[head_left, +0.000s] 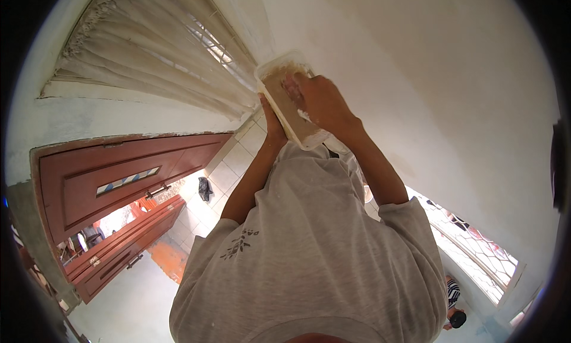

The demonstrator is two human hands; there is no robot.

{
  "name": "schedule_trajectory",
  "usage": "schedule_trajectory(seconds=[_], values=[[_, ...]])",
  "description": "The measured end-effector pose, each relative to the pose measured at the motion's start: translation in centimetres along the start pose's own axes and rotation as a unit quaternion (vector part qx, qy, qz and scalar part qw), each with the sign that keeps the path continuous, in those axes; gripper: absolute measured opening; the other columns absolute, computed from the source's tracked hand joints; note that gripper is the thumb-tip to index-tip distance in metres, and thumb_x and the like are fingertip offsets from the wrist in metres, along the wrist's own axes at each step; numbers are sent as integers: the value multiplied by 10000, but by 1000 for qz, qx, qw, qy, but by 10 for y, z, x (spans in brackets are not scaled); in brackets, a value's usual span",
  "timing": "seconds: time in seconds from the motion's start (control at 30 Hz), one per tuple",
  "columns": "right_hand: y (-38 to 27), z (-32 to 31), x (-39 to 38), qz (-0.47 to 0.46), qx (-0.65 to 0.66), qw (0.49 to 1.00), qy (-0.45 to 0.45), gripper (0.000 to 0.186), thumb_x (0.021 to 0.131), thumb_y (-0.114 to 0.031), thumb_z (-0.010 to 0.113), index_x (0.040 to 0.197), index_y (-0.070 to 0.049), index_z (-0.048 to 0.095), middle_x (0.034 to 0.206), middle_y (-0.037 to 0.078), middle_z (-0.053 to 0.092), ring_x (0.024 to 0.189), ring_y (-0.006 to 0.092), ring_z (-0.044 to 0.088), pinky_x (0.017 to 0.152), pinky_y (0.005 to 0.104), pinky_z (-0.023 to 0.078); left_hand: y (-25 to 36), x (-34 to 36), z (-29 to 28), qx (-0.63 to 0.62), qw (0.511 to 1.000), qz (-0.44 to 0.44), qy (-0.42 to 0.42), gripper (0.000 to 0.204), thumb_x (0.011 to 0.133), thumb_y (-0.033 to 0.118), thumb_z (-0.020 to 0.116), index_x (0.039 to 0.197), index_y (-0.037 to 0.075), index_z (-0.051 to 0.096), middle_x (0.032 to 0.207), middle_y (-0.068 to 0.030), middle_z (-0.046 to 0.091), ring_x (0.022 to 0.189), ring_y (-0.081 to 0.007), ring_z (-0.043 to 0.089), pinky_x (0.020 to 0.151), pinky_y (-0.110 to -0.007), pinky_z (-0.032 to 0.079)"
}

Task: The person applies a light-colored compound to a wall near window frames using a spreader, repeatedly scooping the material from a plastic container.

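A white, translucent rectangular plastic tub (306, 143) with beige-grey, paste-like material inside is raised in front of me, tilted lengthwise. My left hand (272, 120) grips its left long side from outside. My right hand (326, 102) is inside or just over the tub, its fingers curled round something pinkish (292, 87) at the paste; what that is I cannot make out. White smears show near those fingers. My light T-shirt and forearms fill the lower middle of the view.
Pale walls (428, 75), a curtained window (148, 63), open red-brown doors (125, 170) at left. A dark bag-like item (204, 188) lies on tiles (232, 164); an orange patch (165, 257) is nearby. A person (453, 301) is low at right beside a grilled opening (476, 254).
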State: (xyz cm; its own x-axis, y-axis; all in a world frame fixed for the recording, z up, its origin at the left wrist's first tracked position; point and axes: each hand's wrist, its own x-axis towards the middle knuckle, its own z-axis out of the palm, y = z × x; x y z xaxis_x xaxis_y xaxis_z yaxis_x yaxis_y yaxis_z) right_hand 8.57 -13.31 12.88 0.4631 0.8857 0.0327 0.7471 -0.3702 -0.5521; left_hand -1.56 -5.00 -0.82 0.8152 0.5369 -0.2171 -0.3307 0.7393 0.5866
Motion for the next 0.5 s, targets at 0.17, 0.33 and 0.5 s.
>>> schedule_trajectory(seconds=[0.17, 0.33, 0.5], values=[[10, 25, -2, -37, -56, 998, -15, 250, 884, -127, 661, 1070, 33, 614, 790, 237, 682, 768, 402, 691, 690, 501, 547, -5, 2, -28, 2, 999, -38, 8, 811, 1014, 738, 222, 1572, 162, 341, 1529, -58, 468, 1384, -238, 472, 1160, -397, 407], [-16, -7, -1, 50, -33, 998, -18, 249, 849, -114, 669, 1040, 35, 615, 821, 215, 707, 789, 368, 713, 724, 490, 556, -2, -4, -15, -57, 997, -34, 32, 863, 983, 784, 201, 1545, 155, 386, 1410, -64, 556, 1268, -216, 548, 1049, -371, 484], [3, 28, -4, -40, -28, 998, -28, 243, 890, -100, 635, 1075, 54, 607, 760, 228, 679, 750, 398, 691, 705, 489, 552, -2, -3, -22, -19, 997, -67, 18, 891, 970, 799, 190, 1556, 153, 368, 1457, -60, 531, 1308, -225, 529, 1077, -380, 471]])
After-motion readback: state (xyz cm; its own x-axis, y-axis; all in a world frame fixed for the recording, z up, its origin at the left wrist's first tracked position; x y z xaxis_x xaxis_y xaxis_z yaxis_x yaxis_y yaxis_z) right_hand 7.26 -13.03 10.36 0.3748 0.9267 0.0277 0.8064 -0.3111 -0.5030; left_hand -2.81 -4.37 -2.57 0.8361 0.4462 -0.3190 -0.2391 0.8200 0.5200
